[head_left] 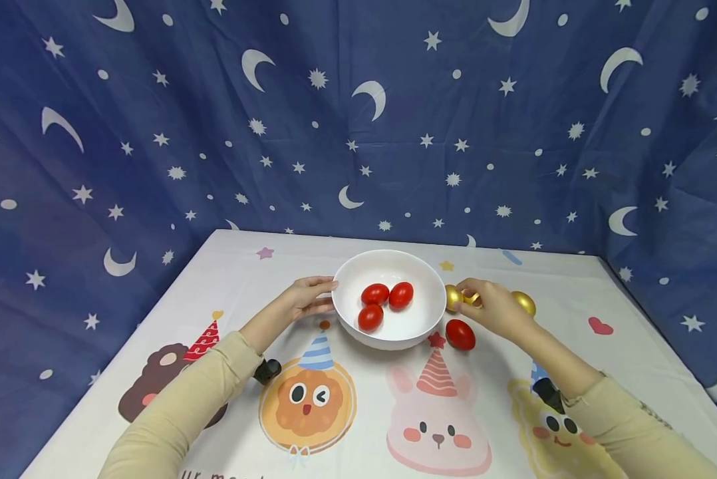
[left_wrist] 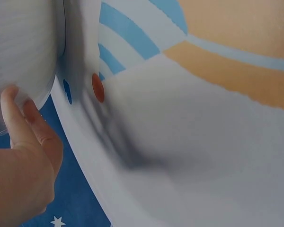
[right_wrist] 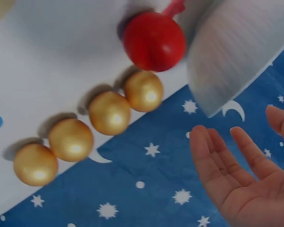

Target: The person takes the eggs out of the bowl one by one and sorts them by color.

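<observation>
Sleeved forearms (head_left: 173, 412) angle inward over the worktop (head_left: 298, 259): left hand (head_left: 304, 298), fingers extended, touching a white bowl (head_left: 388, 266) of three red eggs (head_left: 401, 297); right hand (head_left: 493, 307), empty, fingers parted, near gold eggs (head_left: 453, 298).

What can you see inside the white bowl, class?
Three red eggs lie inside the white bowl. Whatever is directly beneath them is covered and cannot be seen.

Head view: forward-down, wide; wrist views: close, both catching bowl (head_left: 388, 344).

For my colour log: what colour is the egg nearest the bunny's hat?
The egg is red; clearest in the right wrist view.
</observation>
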Demonstrator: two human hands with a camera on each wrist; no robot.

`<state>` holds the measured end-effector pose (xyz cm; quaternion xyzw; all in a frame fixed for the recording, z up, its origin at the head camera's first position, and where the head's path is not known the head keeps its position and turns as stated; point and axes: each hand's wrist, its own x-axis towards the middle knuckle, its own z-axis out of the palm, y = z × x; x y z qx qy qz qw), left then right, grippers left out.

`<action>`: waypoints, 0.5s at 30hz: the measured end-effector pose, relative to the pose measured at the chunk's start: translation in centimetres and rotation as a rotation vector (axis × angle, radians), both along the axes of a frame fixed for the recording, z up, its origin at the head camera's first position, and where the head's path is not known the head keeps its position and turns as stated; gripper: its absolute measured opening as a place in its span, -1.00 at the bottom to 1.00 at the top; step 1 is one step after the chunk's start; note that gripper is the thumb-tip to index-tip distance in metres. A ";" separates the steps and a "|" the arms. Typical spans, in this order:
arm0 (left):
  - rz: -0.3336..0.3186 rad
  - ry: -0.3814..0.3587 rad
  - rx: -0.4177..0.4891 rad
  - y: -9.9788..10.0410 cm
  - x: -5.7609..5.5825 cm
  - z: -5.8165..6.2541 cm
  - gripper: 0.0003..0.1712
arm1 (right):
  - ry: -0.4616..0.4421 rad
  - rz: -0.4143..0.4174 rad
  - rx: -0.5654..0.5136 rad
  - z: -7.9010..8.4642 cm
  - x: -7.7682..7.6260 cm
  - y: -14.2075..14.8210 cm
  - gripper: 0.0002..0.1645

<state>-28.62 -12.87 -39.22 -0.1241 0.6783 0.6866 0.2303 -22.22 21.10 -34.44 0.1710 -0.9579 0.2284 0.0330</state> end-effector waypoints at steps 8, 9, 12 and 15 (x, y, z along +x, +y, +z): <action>0.007 0.012 -0.005 0.1 -0.1 -0.1 -0.44 | -0.027 0.005 0.035 1.2 0.6 -1.2 -0.59; 0.006 0.015 -0.004 0.1 -0.1 -0.1 -0.44 | -0.025 0.012 0.039 1.3 0.6 -1.4 -0.59; 0.008 0.011 -0.002 0.1 -0.1 -0.2 -0.44 | -0.002 0.036 0.051 1.6 0.5 -1.7 -0.60; 0.011 0.005 0.001 0.2 0.0 -0.1 -0.44 | 0.021 0.067 0.058 1.9 0.2 -2.1 -0.59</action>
